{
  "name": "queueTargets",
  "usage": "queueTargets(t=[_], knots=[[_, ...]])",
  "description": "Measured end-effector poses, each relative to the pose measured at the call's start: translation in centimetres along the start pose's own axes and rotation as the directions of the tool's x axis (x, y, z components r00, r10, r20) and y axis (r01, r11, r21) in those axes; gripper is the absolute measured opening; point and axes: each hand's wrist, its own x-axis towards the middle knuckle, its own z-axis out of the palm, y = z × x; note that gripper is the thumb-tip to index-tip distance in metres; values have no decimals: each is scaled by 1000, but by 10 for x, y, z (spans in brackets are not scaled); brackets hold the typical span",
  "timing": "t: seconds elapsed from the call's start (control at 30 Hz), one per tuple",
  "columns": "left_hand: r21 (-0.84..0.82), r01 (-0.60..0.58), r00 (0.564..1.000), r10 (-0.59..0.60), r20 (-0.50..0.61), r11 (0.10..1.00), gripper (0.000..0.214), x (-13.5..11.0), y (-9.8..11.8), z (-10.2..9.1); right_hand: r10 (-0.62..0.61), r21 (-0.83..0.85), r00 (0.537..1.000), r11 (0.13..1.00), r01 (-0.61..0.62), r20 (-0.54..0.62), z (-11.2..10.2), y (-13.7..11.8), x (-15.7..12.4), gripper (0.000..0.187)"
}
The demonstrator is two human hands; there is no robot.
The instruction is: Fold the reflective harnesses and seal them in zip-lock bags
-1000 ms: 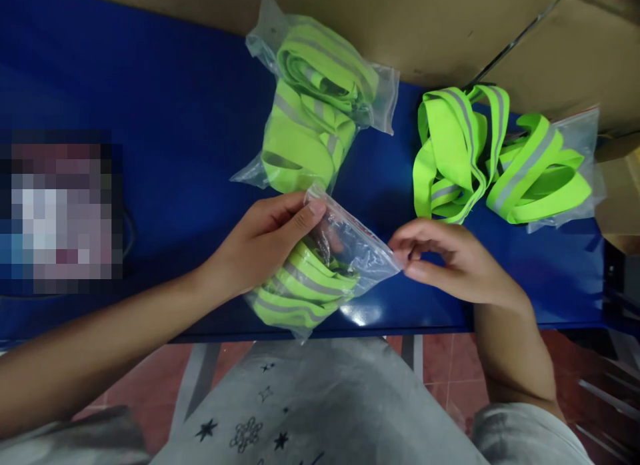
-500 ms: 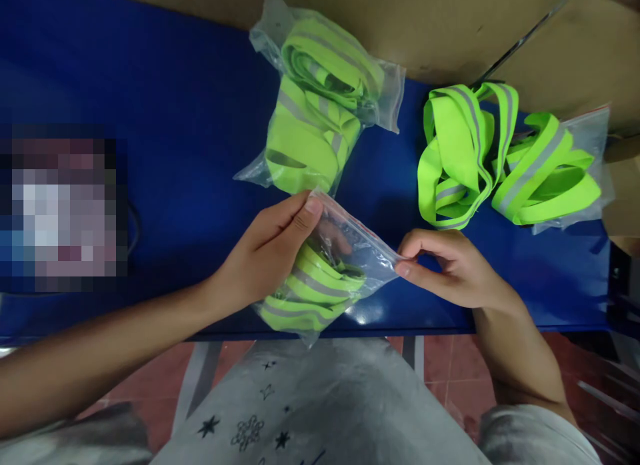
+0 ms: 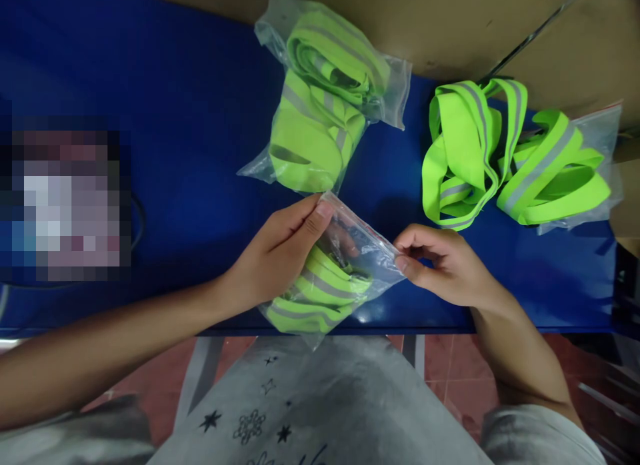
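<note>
A clear zip bag (image 3: 373, 235) hangs between my two hands near the table's front edge. Inside it lies a folded yellow-green reflective strap (image 3: 320, 295) with grey stripes. My left hand (image 3: 287, 245) grips the bag's left top corner, thumb in front and some fingertips showing through the plastic. At the other end of the zip edge, my right hand (image 3: 445, 265) pinches the bag between thumb and forefinger. The zip edge is stretched taut and slopes down to the right.
Two bagged reflective straps (image 3: 317, 128) lie behind my hands. Loose reflective straps (image 3: 465, 152) sit at the back right beside another clear bag (image 3: 603, 132). Cardboard boxes (image 3: 565, 42) border the blue table (image 3: 190, 152). A blurred-out patch (image 3: 75, 205) covers something at the left.
My right hand has shifted slightly left along the zip edge, and my left hand a little to the right. The whole view has moved slightly; both hands keep their hold.
</note>
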Motion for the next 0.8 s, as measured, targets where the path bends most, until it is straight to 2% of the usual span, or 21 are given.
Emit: queueTargets(t=[0.27,0.47,0.6,0.7,0.8], knots=[[1,-4,1000,4,11,1000,41,-1,0,2,89,155,996,984,-85,-22,5,0,2,18],[24,-10,1000,10,19,1000,41,-3,4,4,185,305,980,932,-197,70,6,3,0,13],[44,-6,999,4,41,999,42,-4,4,3,273,425,950,849,-313,154,3,2,2,16],[47,-25,999,23,49,999,40,-5,4,3,318,469,921,793,-388,225,0,2,3,20],[93,-30,998,25,54,995,42,-6,5,4,350,469,907,777,-420,233,-2,3,2,22]])
